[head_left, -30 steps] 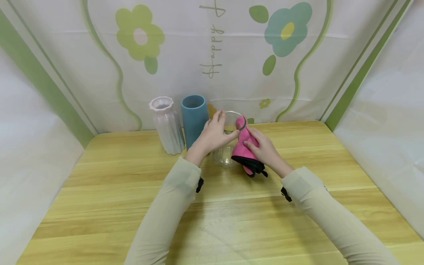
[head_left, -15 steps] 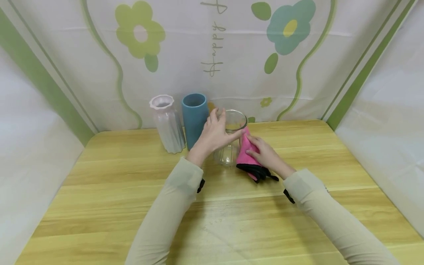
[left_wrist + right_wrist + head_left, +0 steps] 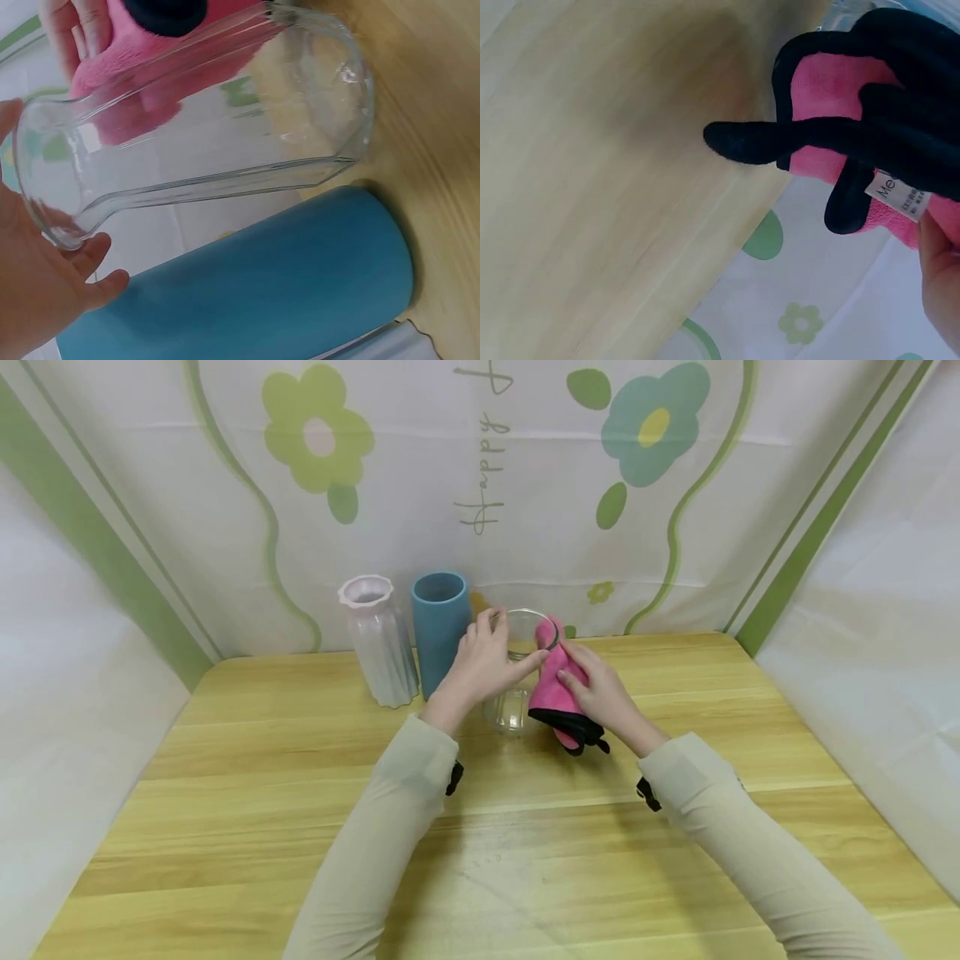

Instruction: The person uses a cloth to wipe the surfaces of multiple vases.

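A clear glass vase (image 3: 512,713) stands upright at the back of the wooden table. My left hand (image 3: 483,664) grips its rim between thumb and fingers, which the left wrist view also shows around the flared glass mouth. My right hand (image 3: 606,695) pinches a folded pink cloth (image 3: 557,692) with black edging and holds it along the vase's right side, just below the rim. Through the glass, in the left wrist view, the pink fabric (image 3: 142,112) shows behind the wall. A white tag (image 3: 900,195) hangs on the cloth in the right wrist view.
Close to the left of the glass vase is a blue cylindrical vase (image 3: 437,635), with a pinkish-white fluted vase (image 3: 382,652) beyond it. A flower-printed curtain (image 3: 540,543) hangs behind the table's (image 3: 300,827) back edge.
Half a second ago the right hand had drawn the cloth down and rightward; now it is back up by the rim. The left thumb has shifted slightly on the rim, and the vase stands in place.
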Action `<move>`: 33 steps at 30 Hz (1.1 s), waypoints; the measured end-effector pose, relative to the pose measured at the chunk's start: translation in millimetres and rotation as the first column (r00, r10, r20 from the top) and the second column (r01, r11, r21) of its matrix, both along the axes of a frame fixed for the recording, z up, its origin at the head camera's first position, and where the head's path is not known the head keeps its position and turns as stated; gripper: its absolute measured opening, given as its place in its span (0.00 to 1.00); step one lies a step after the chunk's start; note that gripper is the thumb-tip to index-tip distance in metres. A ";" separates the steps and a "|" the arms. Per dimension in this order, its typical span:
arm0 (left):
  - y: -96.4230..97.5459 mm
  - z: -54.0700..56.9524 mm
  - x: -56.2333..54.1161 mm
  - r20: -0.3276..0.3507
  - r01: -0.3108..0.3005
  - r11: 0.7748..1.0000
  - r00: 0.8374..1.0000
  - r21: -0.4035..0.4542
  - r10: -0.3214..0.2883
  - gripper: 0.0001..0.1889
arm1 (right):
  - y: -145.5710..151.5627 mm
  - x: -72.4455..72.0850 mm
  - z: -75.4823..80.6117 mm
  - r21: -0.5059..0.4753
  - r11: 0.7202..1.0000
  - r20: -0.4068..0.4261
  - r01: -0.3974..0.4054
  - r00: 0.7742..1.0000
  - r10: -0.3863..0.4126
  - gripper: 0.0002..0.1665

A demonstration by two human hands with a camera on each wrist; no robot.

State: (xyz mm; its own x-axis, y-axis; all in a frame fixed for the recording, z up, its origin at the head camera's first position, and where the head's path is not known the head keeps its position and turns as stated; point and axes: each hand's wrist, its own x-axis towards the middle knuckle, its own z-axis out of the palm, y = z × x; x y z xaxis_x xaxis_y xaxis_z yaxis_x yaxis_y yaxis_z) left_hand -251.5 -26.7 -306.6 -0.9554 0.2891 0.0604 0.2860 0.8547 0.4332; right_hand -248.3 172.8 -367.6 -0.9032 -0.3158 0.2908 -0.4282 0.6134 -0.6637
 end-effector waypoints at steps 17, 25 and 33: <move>-4.2 0.9 -3.5 0.076 0.027 0.998 0.997 0.055 -0.031 0.50 | 1.6 -1.5 -18.5 0.044 0.998 0.083 -0.045 0.996 0.041 0.37; -3.1 -0.8 -2.9 0.069 0.019 0.996 0.997 0.085 -0.025 0.52 | 7.2 -0.4 -30.9 0.106 0.993 0.136 -0.060 0.990 0.045 0.36; -1.8 -2.0 -0.9 0.054 -0.006 0.998 0.999 0.061 0.002 0.53 | 6.0 -1.5 -27.6 0.068 0.997 0.083 -0.026 0.996 0.020 0.35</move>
State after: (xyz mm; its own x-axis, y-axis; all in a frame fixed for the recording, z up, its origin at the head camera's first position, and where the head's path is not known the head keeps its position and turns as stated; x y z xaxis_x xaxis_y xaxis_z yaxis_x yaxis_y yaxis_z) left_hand -252.5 -28.4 -308.6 -0.9588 0.2828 0.0265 0.2577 0.8273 0.4992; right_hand -249.7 178.8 -395.2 -0.9154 -0.3534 0.1926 -0.3883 0.6498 -0.6534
